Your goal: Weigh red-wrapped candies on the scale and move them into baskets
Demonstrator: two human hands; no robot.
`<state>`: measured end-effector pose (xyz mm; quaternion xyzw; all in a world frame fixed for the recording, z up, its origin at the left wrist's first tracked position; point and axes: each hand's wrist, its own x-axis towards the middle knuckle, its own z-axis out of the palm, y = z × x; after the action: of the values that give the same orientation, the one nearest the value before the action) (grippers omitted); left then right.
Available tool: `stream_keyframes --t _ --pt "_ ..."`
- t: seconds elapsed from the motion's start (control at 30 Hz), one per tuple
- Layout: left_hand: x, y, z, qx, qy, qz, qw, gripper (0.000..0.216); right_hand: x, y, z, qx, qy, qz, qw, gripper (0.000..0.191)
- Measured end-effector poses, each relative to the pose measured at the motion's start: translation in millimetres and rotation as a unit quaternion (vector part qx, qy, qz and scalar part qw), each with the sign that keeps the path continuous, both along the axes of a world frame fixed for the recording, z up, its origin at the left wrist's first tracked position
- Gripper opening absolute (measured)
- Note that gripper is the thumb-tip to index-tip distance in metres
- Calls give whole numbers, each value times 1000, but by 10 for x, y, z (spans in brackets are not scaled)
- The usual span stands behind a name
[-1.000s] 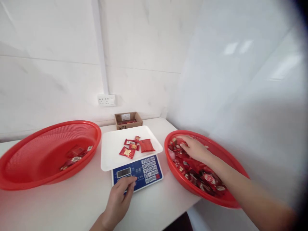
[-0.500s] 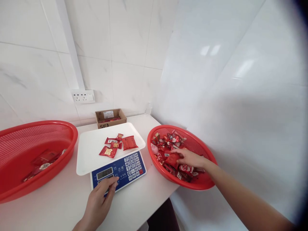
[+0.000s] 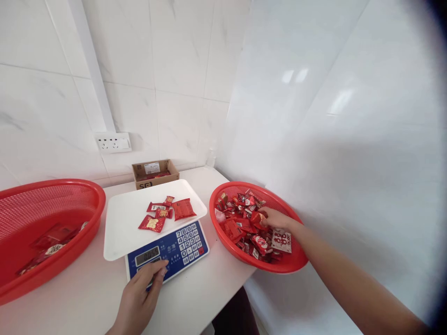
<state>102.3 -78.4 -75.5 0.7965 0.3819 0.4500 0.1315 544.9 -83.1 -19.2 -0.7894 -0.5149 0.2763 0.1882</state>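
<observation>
My right hand (image 3: 274, 218) reaches into the right red plastic basket (image 3: 230, 253). Its fingers close around a red candy packet (image 3: 257, 217), partly hidden by them. Loose wrapped candies (image 3: 262, 243) in red, white and gold lie around it. Over the lower left of the blue panel of a digital scale (image 3: 174, 244), my left hand (image 3: 141, 293) hovers or rests with thumb and fingertips pinched together; I see nothing between them. On the scale's white tray (image 3: 122, 223) lie several red packets, among them a larger plain one (image 3: 184, 209).
At the left stands another red basket (image 3: 98, 204) with a few red packets (image 3: 52, 239) inside. Behind the scale sits a small open cardboard box (image 3: 171, 174) with red items. A wall socket (image 3: 113, 142) is above. White walls enclose the table (image 3: 87, 284) at back and right.
My right hand has moved toward the back of the right basket, uncovering a white-and-red packet near the front. My left hand stays pinched over the scale. The view has shifted slightly.
</observation>
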Motion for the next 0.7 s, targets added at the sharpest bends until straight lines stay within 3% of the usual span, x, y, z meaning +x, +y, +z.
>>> stream_keyframes --t 0.13,0.23,0.33,0.5,0.7 --pt "-4 -1 -7 -2 2 6 1000 21 -24 56 181 24 97 22 995 43" --pt "-5 4 -7 -6 0 2 1000 22 50 95 230 25 111 6 994 38" --pt "-8 8 -7 -12 3 3 1000 23 135 109 119 -3 87 -16 996 20" --pt "-10 13 -27 -11 11 6 1000 22 160 46 -120 -41 82 -11 996 18" --pt "-6 13 -35 -9 10 2 1000 20 160 12 -140 -11 97 1 995 15"
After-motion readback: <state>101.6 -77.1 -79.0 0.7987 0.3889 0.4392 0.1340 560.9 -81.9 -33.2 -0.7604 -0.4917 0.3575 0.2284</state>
